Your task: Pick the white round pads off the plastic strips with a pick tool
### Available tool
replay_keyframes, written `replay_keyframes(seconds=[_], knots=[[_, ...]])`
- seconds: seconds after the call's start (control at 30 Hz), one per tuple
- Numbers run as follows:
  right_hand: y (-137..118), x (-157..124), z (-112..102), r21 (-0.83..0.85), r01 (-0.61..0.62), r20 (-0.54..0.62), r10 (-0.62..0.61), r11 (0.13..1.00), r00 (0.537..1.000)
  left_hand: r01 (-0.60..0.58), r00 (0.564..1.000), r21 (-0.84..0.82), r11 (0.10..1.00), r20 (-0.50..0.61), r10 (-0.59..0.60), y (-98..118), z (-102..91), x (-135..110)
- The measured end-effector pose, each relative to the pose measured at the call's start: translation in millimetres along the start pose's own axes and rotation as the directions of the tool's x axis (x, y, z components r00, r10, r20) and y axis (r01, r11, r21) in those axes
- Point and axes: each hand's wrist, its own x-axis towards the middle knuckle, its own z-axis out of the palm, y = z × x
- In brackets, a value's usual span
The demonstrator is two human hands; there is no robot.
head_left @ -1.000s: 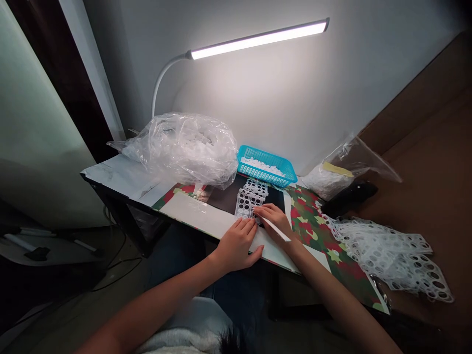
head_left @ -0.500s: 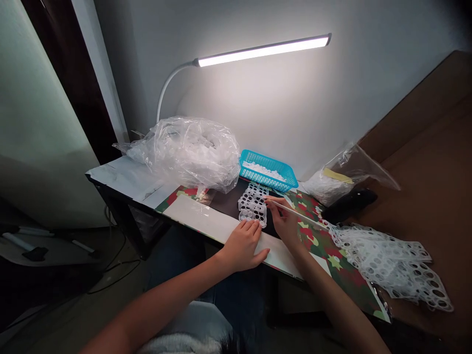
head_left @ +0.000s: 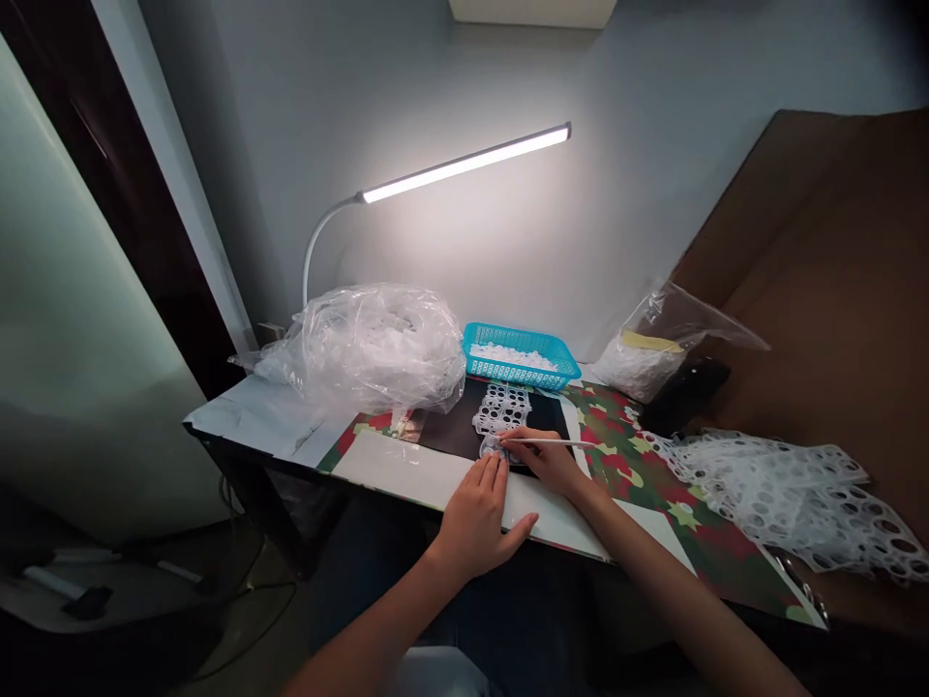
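Right hand [head_left: 550, 463] is pinched shut on the thin white stick [head_left: 555, 442]. Half a second back the stick angled off to the right. Now it lies almost level, its tip at the near edge of the holed white sheet [head_left: 501, 410], right in front of the fingers. Left hand [head_left: 479, 515] hasn't really budged: it lies flat and open just left of the grip, fingertips [head_left: 495, 463] at that same edge. Blue basket [head_left: 520, 369] sits beyond the grip, and the pile of punched sheets [head_left: 794, 484] is well off to its right. The view has also tipped up, so the lamp [head_left: 465, 162] sits lower.
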Motion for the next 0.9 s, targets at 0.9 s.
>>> replay_keyframes(seconds=[0.9], knots=[[-3.6, -2.3, -5.9, -0.036, 0.009, 0.099, -0.005, 0.999, 0.995, -0.024, 1.0, 0.013, 1.0, -0.019, 0.024, -3.5, -2.8, 0.4]])
